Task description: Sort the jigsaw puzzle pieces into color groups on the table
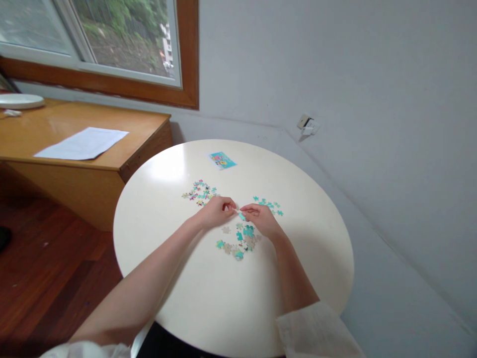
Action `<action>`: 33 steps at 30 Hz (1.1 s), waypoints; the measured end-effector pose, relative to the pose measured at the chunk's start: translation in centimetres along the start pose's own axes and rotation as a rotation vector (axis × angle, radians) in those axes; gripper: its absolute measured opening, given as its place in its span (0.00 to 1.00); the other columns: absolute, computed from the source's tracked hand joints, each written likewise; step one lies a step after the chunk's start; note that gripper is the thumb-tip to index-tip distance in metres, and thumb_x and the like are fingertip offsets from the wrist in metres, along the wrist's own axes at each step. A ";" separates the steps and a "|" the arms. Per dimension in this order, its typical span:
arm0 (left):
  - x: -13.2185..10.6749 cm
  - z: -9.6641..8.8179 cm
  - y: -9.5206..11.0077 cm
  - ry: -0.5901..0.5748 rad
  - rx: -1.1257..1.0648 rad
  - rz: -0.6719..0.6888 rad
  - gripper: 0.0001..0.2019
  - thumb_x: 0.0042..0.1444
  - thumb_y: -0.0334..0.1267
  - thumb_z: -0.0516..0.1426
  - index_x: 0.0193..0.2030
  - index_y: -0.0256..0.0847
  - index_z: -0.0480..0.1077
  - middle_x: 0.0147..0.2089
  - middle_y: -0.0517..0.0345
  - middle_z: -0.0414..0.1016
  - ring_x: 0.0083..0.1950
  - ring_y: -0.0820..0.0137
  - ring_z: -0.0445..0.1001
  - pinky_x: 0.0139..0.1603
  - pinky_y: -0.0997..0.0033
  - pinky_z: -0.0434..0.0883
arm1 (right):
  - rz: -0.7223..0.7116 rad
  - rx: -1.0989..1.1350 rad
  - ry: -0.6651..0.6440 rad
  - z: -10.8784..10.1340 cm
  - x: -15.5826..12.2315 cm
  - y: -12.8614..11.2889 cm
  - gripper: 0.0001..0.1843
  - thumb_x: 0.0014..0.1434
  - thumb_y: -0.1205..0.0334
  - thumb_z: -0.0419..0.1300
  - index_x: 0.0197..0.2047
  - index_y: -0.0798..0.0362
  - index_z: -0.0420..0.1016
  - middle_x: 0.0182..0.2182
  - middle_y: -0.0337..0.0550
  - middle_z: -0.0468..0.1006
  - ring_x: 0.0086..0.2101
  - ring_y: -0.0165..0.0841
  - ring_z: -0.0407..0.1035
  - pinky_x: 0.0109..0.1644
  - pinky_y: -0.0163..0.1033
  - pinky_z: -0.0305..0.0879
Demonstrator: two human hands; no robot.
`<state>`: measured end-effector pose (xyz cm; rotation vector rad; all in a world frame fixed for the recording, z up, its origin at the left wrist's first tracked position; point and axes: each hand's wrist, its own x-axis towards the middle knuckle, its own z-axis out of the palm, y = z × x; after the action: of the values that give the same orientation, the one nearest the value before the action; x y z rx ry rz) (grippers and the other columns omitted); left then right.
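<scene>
My left hand (218, 211) and my right hand (261, 219) meet over the middle of a round cream table (167, 278). Both pinch small jigsaw pieces (241, 215) between their fingertips, pressed together where the hands touch. Below the hands lies a loose pile of teal and beige puzzle pieces (240, 241). A colourful cluster of pieces (199, 191) lies just beyond my left hand. A few teal pieces (270, 205) lie beyond my right hand.
A small picture card (222, 160) lies at the table's far side. A wooden desk (93, 164) with a white paper sheet (82, 143) and a white plate (20, 101) stands at the left under a window. Grey walls close in on the right.
</scene>
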<state>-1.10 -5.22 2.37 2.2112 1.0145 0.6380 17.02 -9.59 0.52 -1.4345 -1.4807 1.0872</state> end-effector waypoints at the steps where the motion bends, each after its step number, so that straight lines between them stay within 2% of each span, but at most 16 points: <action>1: -0.1 0.1 0.1 -0.009 -0.014 0.002 0.10 0.50 0.37 0.53 0.33 0.38 0.74 0.26 0.59 0.73 0.27 0.74 0.66 0.30 0.75 0.62 | -0.003 0.002 0.015 0.0 0.0 0.0 0.15 0.45 0.54 0.62 0.34 0.56 0.74 0.25 0.41 0.75 0.27 0.31 0.69 0.35 0.39 0.67; 7: -0.1 0.3 -0.1 -0.045 -0.033 0.025 0.10 0.48 0.36 0.54 0.35 0.38 0.74 0.28 0.59 0.73 0.27 0.75 0.66 0.30 0.76 0.62 | -0.014 -0.017 0.117 0.1 0.4 0.4 0.11 0.46 0.59 0.59 0.33 0.56 0.73 0.25 0.42 0.75 0.27 0.31 0.70 0.35 0.38 0.67; 15: -0.1 0.1 0.1 -0.052 -0.007 -0.015 0.09 0.49 0.35 0.54 0.34 0.36 0.74 0.28 0.57 0.74 0.28 0.74 0.67 0.31 0.75 0.63 | -0.020 -0.307 0.216 0.1 0.3 0.1 0.10 0.49 0.64 0.56 0.35 0.56 0.74 0.26 0.44 0.77 0.27 0.32 0.70 0.35 0.38 0.67; 20: -0.1 0.0 0.0 -0.035 0.014 -0.011 0.09 0.49 0.36 0.53 0.32 0.36 0.73 0.28 0.57 0.73 0.27 0.75 0.66 0.31 0.75 0.62 | -0.021 -0.349 0.275 0.0 0.3 0.2 0.10 0.52 0.65 0.54 0.35 0.55 0.74 0.27 0.44 0.77 0.27 0.32 0.70 0.35 0.38 0.67; 24: 0.0 0.1 -0.2 -0.025 0.018 -0.002 0.09 0.49 0.36 0.53 0.31 0.35 0.73 0.26 0.58 0.72 0.26 0.75 0.65 0.29 0.76 0.60 | -0.102 -0.387 0.244 0.2 0.3 0.5 0.10 0.48 0.62 0.59 0.36 0.54 0.74 0.25 0.40 0.74 0.25 0.30 0.67 0.33 0.36 0.65; 27: 0.0 0.1 -0.4 -0.021 0.010 -0.002 0.09 0.49 0.35 0.52 0.31 0.35 0.73 0.25 0.58 0.72 0.26 0.75 0.65 0.28 0.76 0.60 | -0.183 -0.470 0.213 0.4 0.3 0.6 0.09 0.45 0.64 0.61 0.34 0.54 0.75 0.26 0.39 0.72 0.25 0.29 0.65 0.34 0.36 0.64; 33: 0.0 0.1 -0.4 -0.018 0.020 -0.004 0.09 0.49 0.35 0.52 0.31 0.35 0.73 0.26 0.58 0.72 0.26 0.75 0.65 0.29 0.76 0.60 | -0.177 -0.594 0.278 -0.1 0.4 0.8 0.04 0.46 0.68 0.60 0.28 0.53 0.75 0.24 0.38 0.70 0.24 0.28 0.62 0.35 0.37 0.63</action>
<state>-1.24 -5.02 2.04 2.2283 1.0199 0.6074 17.36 -9.14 -0.26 -1.7210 -1.7586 0.3222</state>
